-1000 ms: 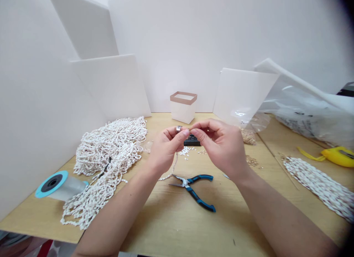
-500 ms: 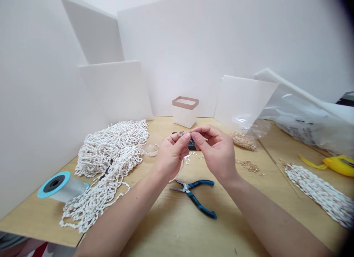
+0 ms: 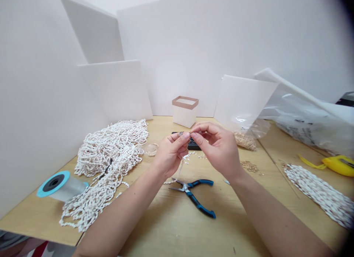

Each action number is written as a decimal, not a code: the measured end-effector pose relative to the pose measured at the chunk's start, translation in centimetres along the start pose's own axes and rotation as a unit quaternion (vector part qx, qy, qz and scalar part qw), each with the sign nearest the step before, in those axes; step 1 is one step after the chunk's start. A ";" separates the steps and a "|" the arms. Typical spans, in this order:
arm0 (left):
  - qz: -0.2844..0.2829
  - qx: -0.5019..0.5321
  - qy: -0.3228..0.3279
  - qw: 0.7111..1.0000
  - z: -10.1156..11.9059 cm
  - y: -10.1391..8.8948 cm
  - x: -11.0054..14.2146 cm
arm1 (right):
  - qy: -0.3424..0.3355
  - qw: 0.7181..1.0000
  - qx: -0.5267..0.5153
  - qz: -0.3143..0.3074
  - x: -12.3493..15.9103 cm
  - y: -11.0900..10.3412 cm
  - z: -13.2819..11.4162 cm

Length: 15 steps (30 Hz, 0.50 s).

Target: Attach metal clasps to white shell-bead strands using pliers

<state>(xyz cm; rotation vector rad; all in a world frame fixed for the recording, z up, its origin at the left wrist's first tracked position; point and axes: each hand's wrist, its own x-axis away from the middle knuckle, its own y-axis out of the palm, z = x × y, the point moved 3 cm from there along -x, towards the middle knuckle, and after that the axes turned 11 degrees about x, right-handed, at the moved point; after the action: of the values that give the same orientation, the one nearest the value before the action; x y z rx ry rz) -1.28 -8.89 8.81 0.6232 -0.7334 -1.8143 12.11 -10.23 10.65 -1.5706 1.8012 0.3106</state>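
Observation:
My left hand (image 3: 171, 153) and my right hand (image 3: 218, 150) meet in the air above a black pad (image 3: 195, 146), fingertips pinched together. A thin clear cord (image 3: 180, 171) hangs down from between them; whatever sits at the fingertips is too small to make out. A metal ring or bead (image 3: 180, 133) shows at the tip of my left hand. Below my hands lie blue-handled pliers (image 3: 192, 196), not touched. Loose white shell beads (image 3: 188, 158) are scattered just beneath my fingers.
A large heap of white shell-bead strands (image 3: 107, 153) lies left, beside a spool of clear cord (image 3: 62, 186). More strands (image 3: 318, 190) lie right, near a yellow tape measure (image 3: 339, 166), gold beads (image 3: 249, 166) and a plastic bag (image 3: 304, 126). White boards stand behind.
My hands have drawn closer together, and the metal ring or bead is now mostly hidden by my fingers. The view has shifted slightly since the oldest frame. The pliers have not moved.

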 end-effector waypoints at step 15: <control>-0.037 -0.057 0.046 0.997 0.5 -0.1 0.0 | -0.295 0.913 0.262 0.100 0.5 -0.9 -1.7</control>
<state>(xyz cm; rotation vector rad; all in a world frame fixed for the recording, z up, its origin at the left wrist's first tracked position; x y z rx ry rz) -1.70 -8.74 9.04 0.6614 -0.5478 -1.8678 12.37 -11.85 11.78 -0.8006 1.4016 0.3191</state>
